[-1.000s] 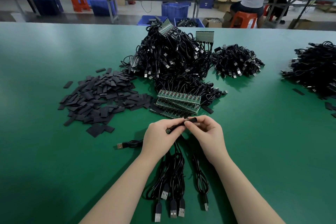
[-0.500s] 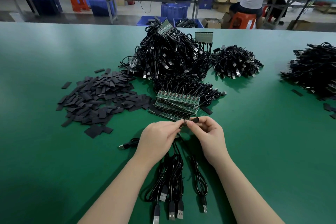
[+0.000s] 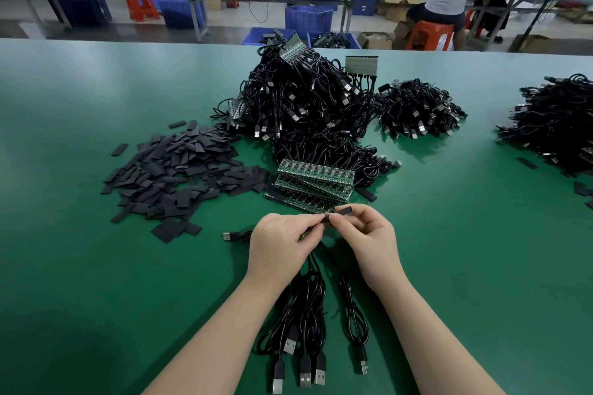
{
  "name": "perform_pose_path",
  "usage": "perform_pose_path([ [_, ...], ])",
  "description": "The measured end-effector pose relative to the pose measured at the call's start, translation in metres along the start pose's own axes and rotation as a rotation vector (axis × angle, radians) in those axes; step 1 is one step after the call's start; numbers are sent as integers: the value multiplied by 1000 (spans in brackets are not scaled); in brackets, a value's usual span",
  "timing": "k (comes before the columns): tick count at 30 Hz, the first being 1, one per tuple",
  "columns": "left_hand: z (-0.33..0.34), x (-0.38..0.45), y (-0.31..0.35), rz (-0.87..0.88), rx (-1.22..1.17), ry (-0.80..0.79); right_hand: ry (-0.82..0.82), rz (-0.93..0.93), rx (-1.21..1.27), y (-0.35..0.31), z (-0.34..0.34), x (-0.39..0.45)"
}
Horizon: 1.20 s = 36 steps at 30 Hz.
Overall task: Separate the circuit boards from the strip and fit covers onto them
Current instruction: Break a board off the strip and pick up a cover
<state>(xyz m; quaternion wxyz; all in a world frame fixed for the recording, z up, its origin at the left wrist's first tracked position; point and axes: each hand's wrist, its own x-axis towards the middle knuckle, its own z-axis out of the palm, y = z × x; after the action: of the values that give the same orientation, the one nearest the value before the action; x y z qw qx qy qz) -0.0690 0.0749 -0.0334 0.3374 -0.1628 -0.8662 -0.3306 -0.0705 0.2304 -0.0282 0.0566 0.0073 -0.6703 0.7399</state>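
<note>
Hands meet over the green surface (image 3: 96, 266). The left hand (image 3: 282, 247) pinches a small circuit board, mostly hidden, so it stays steady. The right hand (image 3: 369, 237) pinches a black cover (image 3: 341, 211), probably to slide it on. More board strips (image 3: 316, 181) lie just beyond the hands, and loose covers (image 3: 173, 176) sit beyond the left hand.

A single wide-angle view looks from the person's head, forward and down across the flat green table (image 3: 96, 266). It sits close above the two bare forearms, which enter from the bottom edge and meet at the grip of the left hand (image 3: 282, 244) and right hand (image 3: 369, 244) near the picture's centre. Beyond the grip the view reaches the table's far edge and a workshop aisle behind it. Straight lines bow towards the edges. No second view shares the scene.
</note>
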Motion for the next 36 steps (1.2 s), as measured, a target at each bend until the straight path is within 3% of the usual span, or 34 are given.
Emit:
perform_pose_path([
  [24,2,-2,4,6,-111,49,-56,-14,28,1,1,1],
  [28,2,-2,6,-91,-120,14,-51,-56,-24,-3,5,-4],
  [32,2,-1,4,-212,-135,15,94,-120,-104,-4,10,-10],
  [36,2,0,4,-219,-107,9,87,-141,-158,-5,11,-13],
])
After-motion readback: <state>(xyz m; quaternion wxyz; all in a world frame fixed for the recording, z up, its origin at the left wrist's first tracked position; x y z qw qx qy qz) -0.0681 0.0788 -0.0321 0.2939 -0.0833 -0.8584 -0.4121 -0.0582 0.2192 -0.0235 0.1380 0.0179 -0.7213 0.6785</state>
